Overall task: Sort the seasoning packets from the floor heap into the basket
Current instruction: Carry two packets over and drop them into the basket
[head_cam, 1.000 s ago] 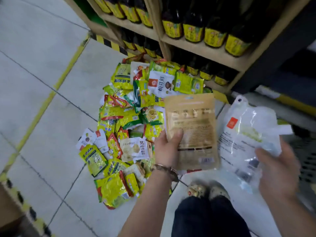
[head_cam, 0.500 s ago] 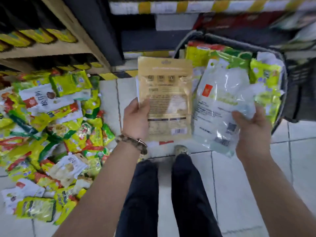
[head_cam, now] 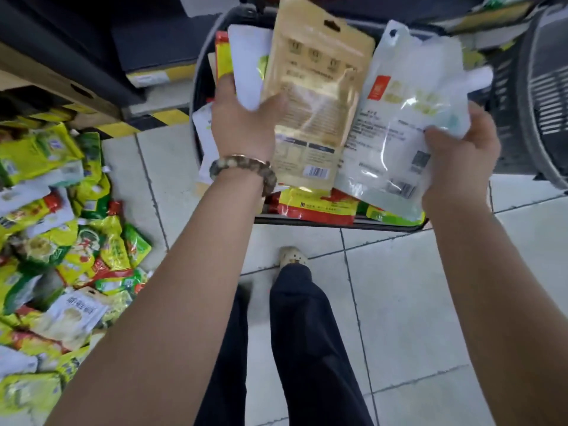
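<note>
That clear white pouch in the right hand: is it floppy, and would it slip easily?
Probably floppy: the clear white pouch creases where the right hand pinches its edge, unlike the flatter tan pouch in the left hand. Likely slippery, given the bright glare on its film. Seemingly light, since one hand holds it.

No words can be read for sure. The tan pouch (head_cam: 316,87) has a barcode (head_cam: 316,172) and tiny blurry print. The see-through white packet (head_cam: 408,124) has a red square label (head_cam: 378,87) and blurry lines. A white bag (head_cam: 78,312) on the floor shows big Chinese letters, too fuzzy to read.
</note>
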`<action>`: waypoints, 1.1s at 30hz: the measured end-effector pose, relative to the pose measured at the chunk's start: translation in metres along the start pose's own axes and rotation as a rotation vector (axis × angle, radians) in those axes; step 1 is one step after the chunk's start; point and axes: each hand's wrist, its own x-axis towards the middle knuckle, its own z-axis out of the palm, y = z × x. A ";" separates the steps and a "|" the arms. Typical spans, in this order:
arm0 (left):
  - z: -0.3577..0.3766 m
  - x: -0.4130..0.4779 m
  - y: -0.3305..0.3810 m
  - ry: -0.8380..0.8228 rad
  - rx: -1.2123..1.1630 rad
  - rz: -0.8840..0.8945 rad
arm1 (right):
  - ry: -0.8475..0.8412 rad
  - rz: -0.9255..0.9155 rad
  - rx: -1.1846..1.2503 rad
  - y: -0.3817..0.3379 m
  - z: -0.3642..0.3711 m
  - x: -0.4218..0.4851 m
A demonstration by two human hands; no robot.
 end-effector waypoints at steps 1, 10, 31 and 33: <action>0.008 0.003 -0.001 0.019 0.078 0.027 | -0.011 -0.007 -0.037 0.004 0.004 0.011; 0.036 0.010 -0.044 -0.051 0.646 0.132 | -0.122 -0.259 -0.835 0.046 0.023 0.058; 0.078 0.012 -0.016 -0.251 1.050 0.182 | -0.460 -0.464 -1.090 0.032 0.037 0.073; 0.073 0.010 -0.014 -0.279 1.062 0.186 | -0.458 -0.489 -1.089 0.033 0.029 0.069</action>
